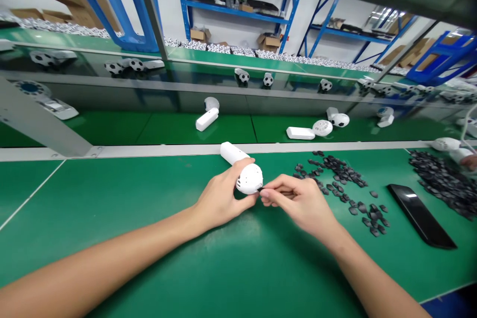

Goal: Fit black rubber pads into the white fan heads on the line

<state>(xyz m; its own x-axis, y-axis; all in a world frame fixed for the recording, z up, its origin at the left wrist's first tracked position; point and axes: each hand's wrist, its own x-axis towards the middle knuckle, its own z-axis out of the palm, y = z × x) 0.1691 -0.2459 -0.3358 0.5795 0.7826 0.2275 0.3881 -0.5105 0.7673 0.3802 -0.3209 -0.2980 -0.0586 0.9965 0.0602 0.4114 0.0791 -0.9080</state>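
Note:
My left hand (219,194) grips a white plastic handheld device (233,153), its long body pointing away from me across the green work mat (93,198). The device's round, perforated white head (249,179) faces my right hand (298,203). Between thumb and forefinger, that hand pinches a small dark piece (261,190) right at the edge of the head. Scattered dark flat pieces (335,171) lie on the mat just beyond my right hand.
A black glossy slab (421,216) and a larger heap of dark pieces (443,184) lie to the right. Behind a raised rail, a green conveyor belt (194,129) carries white devices and football-patterned heads. A co-worker's hand (468,161) is at the far right edge.

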